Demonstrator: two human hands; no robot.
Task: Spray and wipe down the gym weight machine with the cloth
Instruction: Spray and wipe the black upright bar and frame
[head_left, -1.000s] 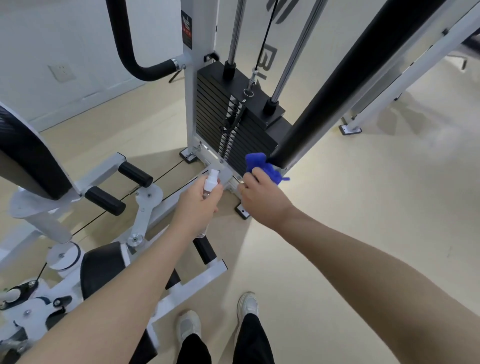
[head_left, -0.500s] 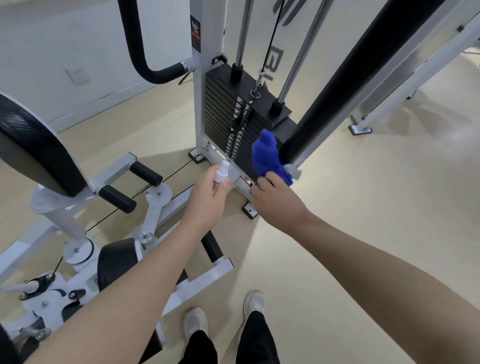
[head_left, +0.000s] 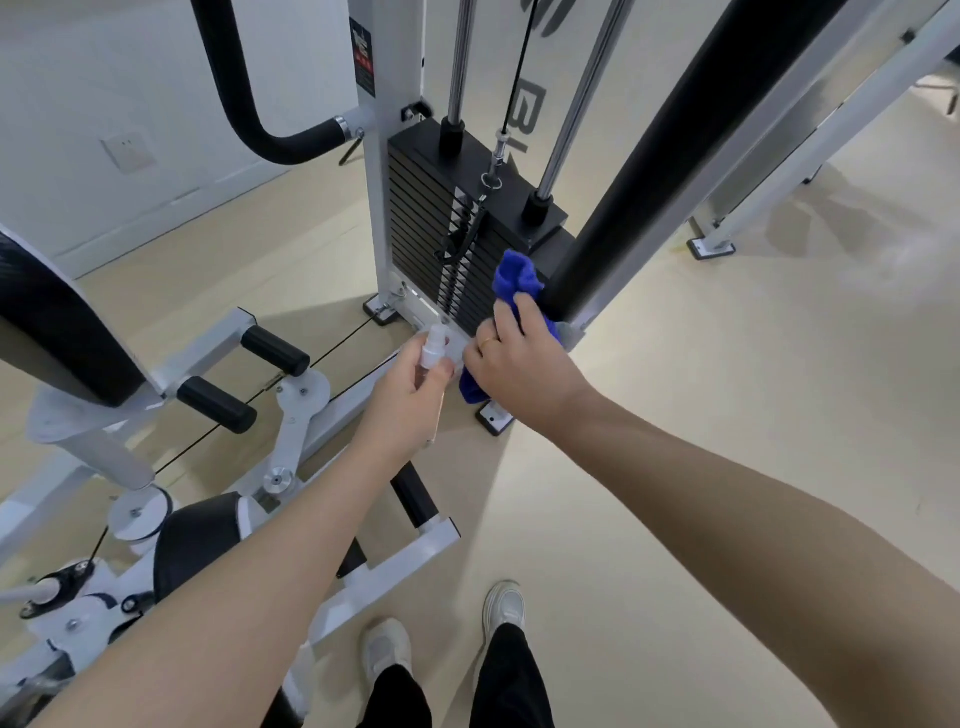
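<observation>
My left hand (head_left: 410, 395) grips a small white spray bottle (head_left: 432, 349), nozzle pointing at the far weight stack (head_left: 431, 228). My right hand (head_left: 519, 364) holds the blue cloth (head_left: 514, 278), pressing it on the stack's near right corner, beside the black padded post (head_left: 649, 171). The two hands are just beside each other, near the machine's white base frame (head_left: 363, 384).

your left hand (head_left: 410, 395) grips the spray bottle (head_left: 434, 349); your right hand (head_left: 524, 371) presses the blue cloth (head_left: 514, 280) against the weight stack (head_left: 431, 228).
</observation>
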